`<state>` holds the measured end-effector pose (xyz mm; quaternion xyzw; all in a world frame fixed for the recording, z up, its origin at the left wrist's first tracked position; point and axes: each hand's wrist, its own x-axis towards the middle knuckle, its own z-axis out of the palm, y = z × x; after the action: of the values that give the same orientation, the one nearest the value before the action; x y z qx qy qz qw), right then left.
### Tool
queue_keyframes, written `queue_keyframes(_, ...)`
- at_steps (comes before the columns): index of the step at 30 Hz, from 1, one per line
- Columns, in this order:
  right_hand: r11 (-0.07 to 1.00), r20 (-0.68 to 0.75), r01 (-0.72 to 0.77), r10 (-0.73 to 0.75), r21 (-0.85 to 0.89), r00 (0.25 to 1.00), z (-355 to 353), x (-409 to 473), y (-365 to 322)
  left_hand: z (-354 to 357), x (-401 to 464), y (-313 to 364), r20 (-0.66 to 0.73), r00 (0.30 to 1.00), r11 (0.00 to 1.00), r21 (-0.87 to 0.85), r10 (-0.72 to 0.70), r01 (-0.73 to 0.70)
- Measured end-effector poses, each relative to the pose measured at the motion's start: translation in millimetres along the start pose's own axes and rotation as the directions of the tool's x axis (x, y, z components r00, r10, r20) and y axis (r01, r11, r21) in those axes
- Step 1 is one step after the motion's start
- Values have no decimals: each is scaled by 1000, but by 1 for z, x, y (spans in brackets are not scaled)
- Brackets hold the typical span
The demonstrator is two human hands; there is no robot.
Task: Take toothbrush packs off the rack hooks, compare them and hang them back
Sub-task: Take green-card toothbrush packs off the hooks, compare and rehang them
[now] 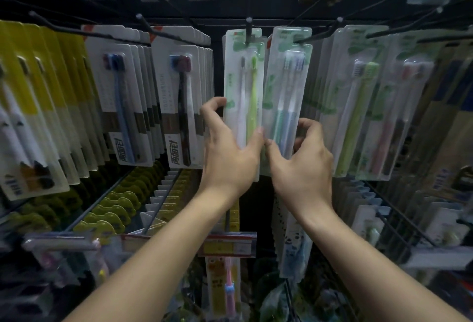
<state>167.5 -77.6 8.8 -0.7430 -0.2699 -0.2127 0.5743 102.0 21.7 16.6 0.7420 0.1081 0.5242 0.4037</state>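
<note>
A dark wire rack (256, 22) is being faced, with carded toothbrush packs being carried in rows on its hooks. Two rows of white packs (179, 96) are being shown at the left, each front card bearing "TOOTHBRUSH" and bold Chinese characters at its foot; yellow packs (33, 86) are being hung further left. Two green-printed packs are being held side by side at the centre, two brushes in each; their small print cannot be read. The left pack (243, 96), with a white and a green brush, is being pinched at its lower edges by the left hand (227, 153), while still hanging on a hook (248, 30). The right pack (286, 91), tilted, is being gripped near its foot by the curled fingers of the right hand (304, 165).
</note>
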Motion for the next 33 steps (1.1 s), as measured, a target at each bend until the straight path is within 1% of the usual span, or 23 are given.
queue_keyframes(5, 999, 5, 28, -28, -31, 1000, -4, -5, 0, -6, -9, 1, -76, 996, 991, 131, 44, -34)
queue_keyframes(10, 999, 8, 36, -35, -36, 999, -8, -10, -2, -13, -16, 3, -117, 991, 981, 189, 72, -49)
queue_keyframes(19, 989, 1, 96, -97, -112, 995, -21, -18, -2, -23, -32, 13, -109, 990, 977, 201, 94, -71)
queue_keyframes(28, 982, 16, 152, -152, -116, 988, -31, -32, 0, -35, -42, 18, -89, 990, 969, 230, 112, -89)
queue_keyframes(33, 969, 13, 210, -210, -128, 978, -33, -36, 1, -44, -45, 19, -106, 983, 963, 239, 152, -124)
